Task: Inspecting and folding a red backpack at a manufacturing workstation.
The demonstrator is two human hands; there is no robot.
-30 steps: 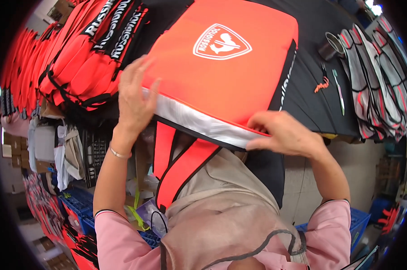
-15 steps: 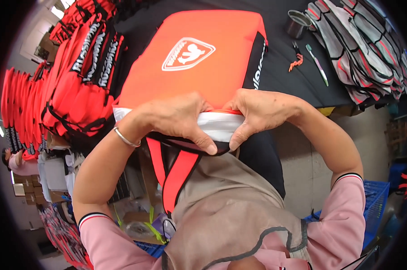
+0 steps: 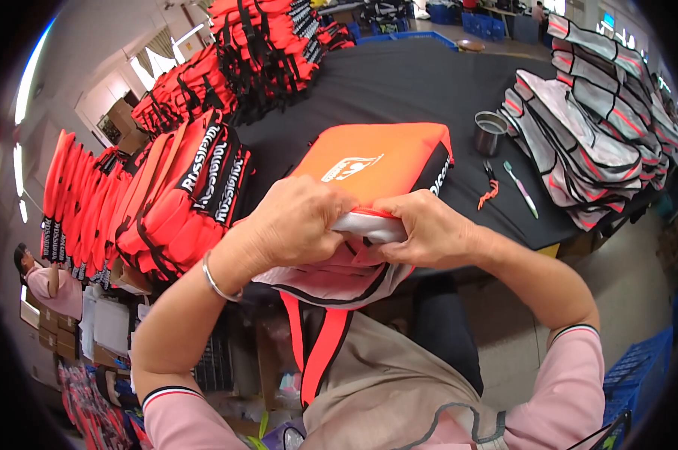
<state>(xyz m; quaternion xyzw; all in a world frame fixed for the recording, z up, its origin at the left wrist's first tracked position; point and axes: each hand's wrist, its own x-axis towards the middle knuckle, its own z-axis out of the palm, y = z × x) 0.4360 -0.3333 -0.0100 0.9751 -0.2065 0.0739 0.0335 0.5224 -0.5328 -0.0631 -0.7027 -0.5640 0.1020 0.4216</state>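
An orange-red backpack [image 3: 399,154] with a white printed emblem lies on the table in front of me, its near end hanging over the edge. My left hand [image 3: 290,217] and my right hand [image 3: 433,229] are both closed on its near edge, a short gap between them. Between my thumbs shows the folded whitish lining [image 3: 365,225]. Beneath my hands spreads the bag's pale inner side with a dark border, and its orange straps [image 3: 328,345] hang down against my apron [image 3: 391,360]. My fingertips are partly hidden in the fabric.
On the black-covered table [image 3: 391,75], a metal cup [image 3: 490,139], thread snips [image 3: 490,180] with an orange cord and a toothbrush [image 3: 520,190] lie at right. Beyond them are grey bags [image 3: 579,142] in a pile. Red bags [image 3: 178,199] stack up at left; a blue crate [image 3: 639,367] stands lower right.
The view has tilted up, showing more of the table and room. My hands have gathered and folded the bag's near edge, and its pale inner side now shows below them.
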